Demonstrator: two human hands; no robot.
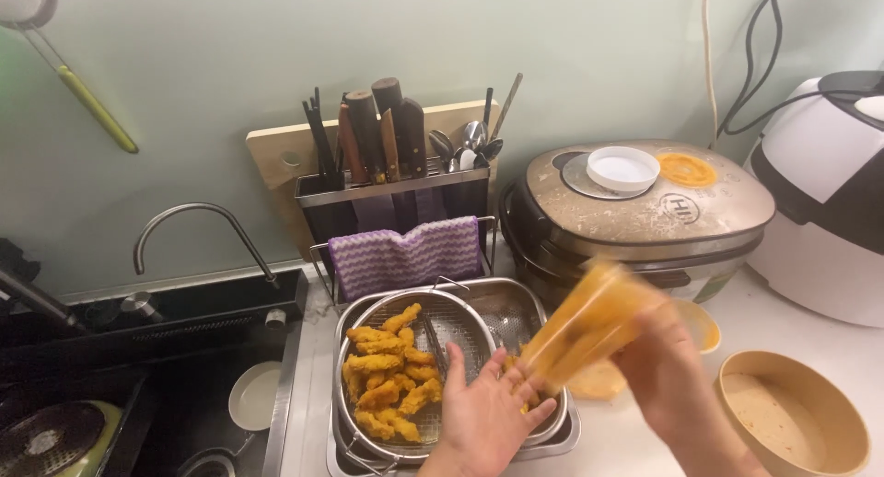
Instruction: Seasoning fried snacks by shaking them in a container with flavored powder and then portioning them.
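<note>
Golden, crumbed fried pieces [387,380] lie heaped in the left half of a round wire-mesh strainer [460,316], which sits inside a rectangular steel tray [543,440] on the pale table [635,436], just right of the dark sink [198,394]. The left hand [483,413] is spread flat with its fingers apart, palm down over the right part of the strainer, close beside the fried pieces; it grips nothing, and I cannot tell whether it touches the mesh. The right hand [668,371] is closed around a translucent orange container [589,325], blurred with motion and tipped so its far end points down toward the strainer, just above the left hand's fingers. What the container holds is too blurred to tell. To the right on the table stands an open tan bowl [792,422] with a pale, smeared inside. Behind the strainer a purple and white zigzag cloth [405,256] hangs over the rail of a dark knife rack [391,187] holding knives, chopsticks and spoons, with a wooden board [276,159] leaning on the wall behind it. A worn metallic rice cooker [645,210] sits beside the rack, a small white lid [623,168] resting on top, and a white appliance [824,196] stands at the far right. A curved tap [198,224] rises over the sink.
</note>
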